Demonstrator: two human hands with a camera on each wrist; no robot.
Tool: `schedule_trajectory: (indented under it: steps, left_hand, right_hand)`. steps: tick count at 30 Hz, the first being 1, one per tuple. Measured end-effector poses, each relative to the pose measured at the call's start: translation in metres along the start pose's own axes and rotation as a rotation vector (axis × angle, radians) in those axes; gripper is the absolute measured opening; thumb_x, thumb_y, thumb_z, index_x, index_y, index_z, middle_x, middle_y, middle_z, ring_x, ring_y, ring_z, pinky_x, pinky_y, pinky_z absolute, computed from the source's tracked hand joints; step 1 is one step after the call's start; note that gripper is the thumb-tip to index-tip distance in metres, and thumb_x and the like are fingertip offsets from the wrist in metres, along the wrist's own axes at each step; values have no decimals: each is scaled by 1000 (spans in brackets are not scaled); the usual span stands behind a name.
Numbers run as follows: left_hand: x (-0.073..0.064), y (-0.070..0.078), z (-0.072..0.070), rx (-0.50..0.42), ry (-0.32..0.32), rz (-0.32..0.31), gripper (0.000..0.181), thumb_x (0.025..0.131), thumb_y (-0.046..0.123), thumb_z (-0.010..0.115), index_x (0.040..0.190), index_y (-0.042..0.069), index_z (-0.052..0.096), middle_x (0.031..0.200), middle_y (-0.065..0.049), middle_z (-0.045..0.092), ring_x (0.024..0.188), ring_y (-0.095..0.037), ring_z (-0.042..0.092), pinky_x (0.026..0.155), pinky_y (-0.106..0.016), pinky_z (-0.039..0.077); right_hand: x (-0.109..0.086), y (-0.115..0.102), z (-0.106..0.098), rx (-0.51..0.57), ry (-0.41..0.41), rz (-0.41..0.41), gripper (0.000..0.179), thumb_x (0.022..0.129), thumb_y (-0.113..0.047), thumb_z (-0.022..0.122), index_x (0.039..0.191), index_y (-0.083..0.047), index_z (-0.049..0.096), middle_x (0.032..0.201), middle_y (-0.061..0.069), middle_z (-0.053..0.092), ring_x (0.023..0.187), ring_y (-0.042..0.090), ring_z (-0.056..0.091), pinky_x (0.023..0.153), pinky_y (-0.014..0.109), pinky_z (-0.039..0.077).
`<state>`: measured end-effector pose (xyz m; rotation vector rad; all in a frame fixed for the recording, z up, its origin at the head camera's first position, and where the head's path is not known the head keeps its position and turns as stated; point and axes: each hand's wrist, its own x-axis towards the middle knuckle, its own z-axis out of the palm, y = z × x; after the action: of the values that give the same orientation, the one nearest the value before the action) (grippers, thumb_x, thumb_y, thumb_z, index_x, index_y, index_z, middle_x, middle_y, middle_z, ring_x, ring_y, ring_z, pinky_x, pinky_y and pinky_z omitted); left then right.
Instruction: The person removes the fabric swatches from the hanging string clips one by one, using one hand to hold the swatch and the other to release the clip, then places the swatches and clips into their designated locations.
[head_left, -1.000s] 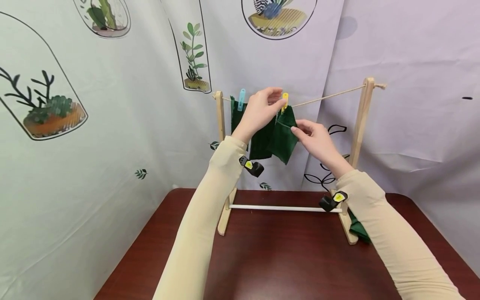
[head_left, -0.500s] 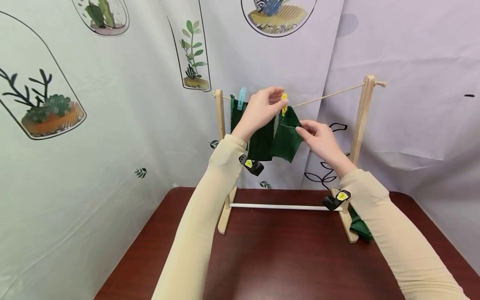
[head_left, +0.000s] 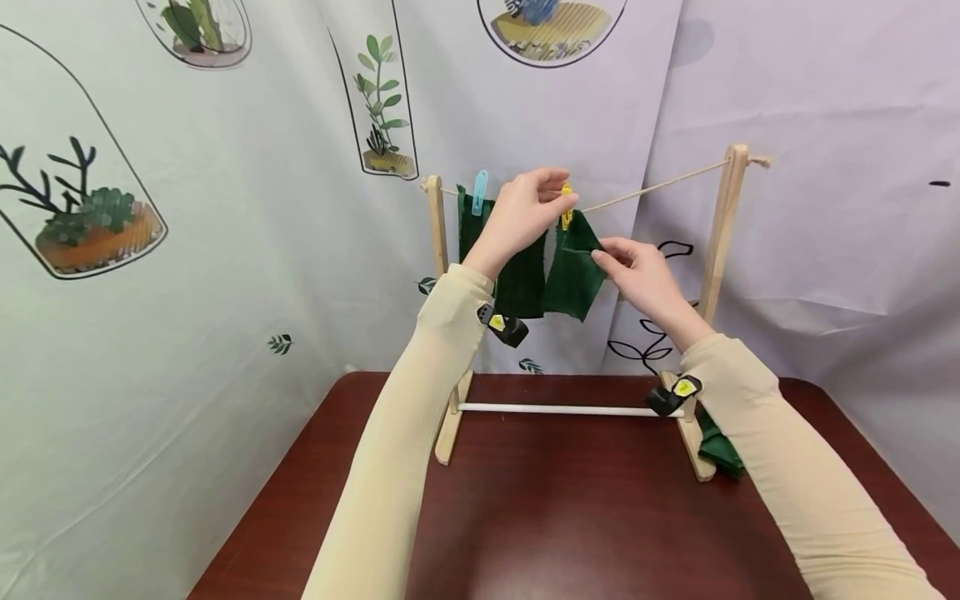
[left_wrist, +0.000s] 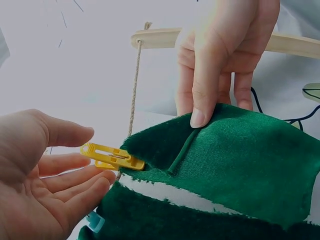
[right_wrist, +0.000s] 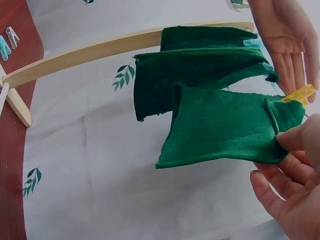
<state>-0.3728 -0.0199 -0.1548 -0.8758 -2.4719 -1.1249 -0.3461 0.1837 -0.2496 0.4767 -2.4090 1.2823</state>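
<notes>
In the head view my left hand is at a yellow clothespin that clips a green cloth to the rope. In the left wrist view, its thumb and fingers are spread around the clothespin's free end, with a gap between thumb and clothespin. My right hand pinches the same cloth at its upper right edge, where a corner is folded over. Behind it, more green cloth hangs on the rope, with a light blue clothespin at the left end.
A wooden stand with a white crossbar is on the dark red table. More folded green cloth lies by its right foot. The right wrist view shows blue and white clothespins on the table.
My right hand has moved slightly right with the cloth edge, spreading the cloth wider, then held still. My left hand has stayed by the yellow clothespin.
</notes>
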Motion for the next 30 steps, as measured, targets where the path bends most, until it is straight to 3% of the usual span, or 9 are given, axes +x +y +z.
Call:
schedule_trajectory:
  steps: [9, 16, 21, 30]
  left_hand:
    - [-2, 1, -4, -18, -5, 38, 46, 98, 29, 68, 138, 8, 61, 129, -5, 66, 114, -10, 64, 93, -24, 51]
    - [-6, -6, 0, -62, -2, 28, 43, 95, 27, 72, 134, 9, 64, 120, -3, 70, 107, -8, 66, 89, -23, 52]
    - [-8, -8, 2, -67, 16, 62, 40, 95, 26, 73, 130, 9, 66, 118, -3, 71, 106, -8, 66, 88, -23, 53]
    - [-13, -7, 3, -34, 45, 94, 37, 96, 25, 71, 129, 8, 66, 121, -4, 69, 108, -11, 66, 89, -21, 52]
  right_hand:
    - [-2, -2, -3, 17, -9, 26, 46, 105, -40, 53, 138, -9, 61, 119, 15, 68, 104, 30, 64, 67, 29, 52]
    - [-3, 1, 1, 34, -22, 43, 47, 104, -44, 53, 137, -12, 62, 116, 13, 69, 105, 34, 63, 65, 27, 49]
    - [-4, -2, 0, 39, -11, 39, 45, 104, -42, 53, 137, -12, 63, 116, 14, 70, 102, 30, 65, 65, 26, 49]
    - [-5, -6, -1, 33, -9, 38, 44, 105, -40, 53, 137, -11, 63, 120, 13, 69, 101, 25, 65, 78, 38, 54]
